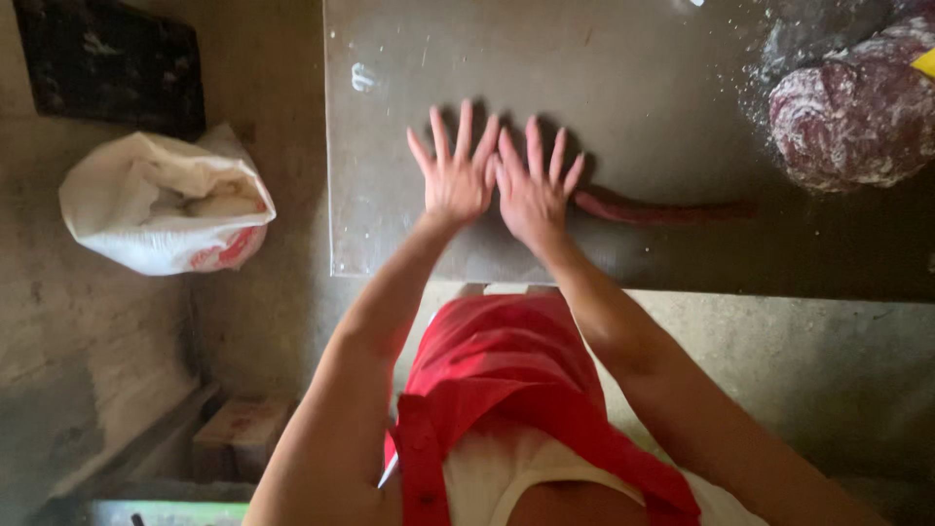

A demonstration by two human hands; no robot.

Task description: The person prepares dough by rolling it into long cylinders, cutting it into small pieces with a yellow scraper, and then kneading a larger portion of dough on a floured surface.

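Note:
Both my hands lie flat, side by side, on a grey metal table (633, 58), fingers spread. My left hand (454, 173) and my right hand (532, 185) press down on a long reddish roll of dough (662, 210), which sticks out to the right from under my right palm. The part of the roll beneath the hands is hidden. A large reddish lump of dough dusted with white flour (857, 107) sits at the table's far right. I wear a red apron (506, 380).
An open white sack (161, 205) with white contents stands on the floor at the left. A dark board (107, 58) leans at the upper left. A cardboard box (239, 433) sits on the floor at the lower left. Flour specks dot the tabletop.

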